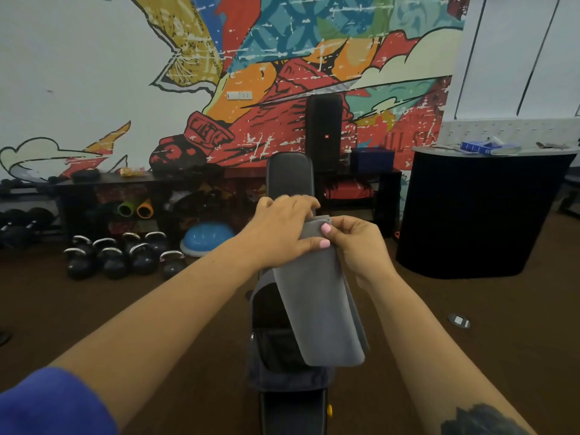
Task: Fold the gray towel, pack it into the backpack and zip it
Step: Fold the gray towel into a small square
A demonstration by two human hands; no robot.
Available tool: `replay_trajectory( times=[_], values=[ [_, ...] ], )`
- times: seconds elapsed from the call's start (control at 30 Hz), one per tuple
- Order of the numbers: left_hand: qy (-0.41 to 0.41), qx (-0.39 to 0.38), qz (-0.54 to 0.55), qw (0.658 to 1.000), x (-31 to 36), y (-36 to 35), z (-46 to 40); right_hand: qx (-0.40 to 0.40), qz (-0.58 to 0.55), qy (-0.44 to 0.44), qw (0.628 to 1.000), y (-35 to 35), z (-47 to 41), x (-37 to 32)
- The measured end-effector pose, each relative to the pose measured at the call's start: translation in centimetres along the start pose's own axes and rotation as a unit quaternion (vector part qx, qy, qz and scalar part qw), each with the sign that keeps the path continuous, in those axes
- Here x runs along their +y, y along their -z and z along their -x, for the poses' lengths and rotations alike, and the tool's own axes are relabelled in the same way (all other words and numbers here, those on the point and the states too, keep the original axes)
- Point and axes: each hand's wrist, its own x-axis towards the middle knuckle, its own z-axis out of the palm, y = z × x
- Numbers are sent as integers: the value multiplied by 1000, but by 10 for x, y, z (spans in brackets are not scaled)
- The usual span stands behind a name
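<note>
- Head view: gym room, brown floor, big colourful mural [282, 58] across the back wall.
- Low black shelf [131, 180] along the wall; kettlebells [122, 255] grouped on the floor in front of it, blue half-dome balance trainer [207, 238] just beside them.
- Tall black speaker [324, 133] stands on the shelf's right part; rounded black counter [480, 211] at right with blue items on its top.
- Black padded bench [290, 174] runs down the centre, away from the camera.
- Backpack [273, 334], dark grey, lies on the bench's near end, main compartment open, black inside showing.
- Gray towel [320, 302], folded to a long narrow strip, hangs in the air above the backpack, lower end over the open compartment; can't tell if it touches the bag.
- Left hand [282, 227] closed over the towel's top edge, thumb on the front face.
- Right hand [354, 243] pinches the same top edge from the right, thumb on the front face.
- Both hands touching each other at the towel's top.
</note>
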Motion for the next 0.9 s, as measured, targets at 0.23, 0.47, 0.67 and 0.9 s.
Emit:
replay_trajectory(
  times=[0.23,0.47,0.67,0.9],
  values=[
    [23,-50,157,986,-5,-4,-11,9,0,36,999,1,-2,0],
    [4,-1,92,996,-8,24,-25,1,2,47,999,3,1,10],
    [1,59,82,995,-23,51,-35,-122,1,-7,992,5,11,27],
    [16,114,111,987,-36,55,-34,-139,105,-54,983,9,12,47]
  ],
)
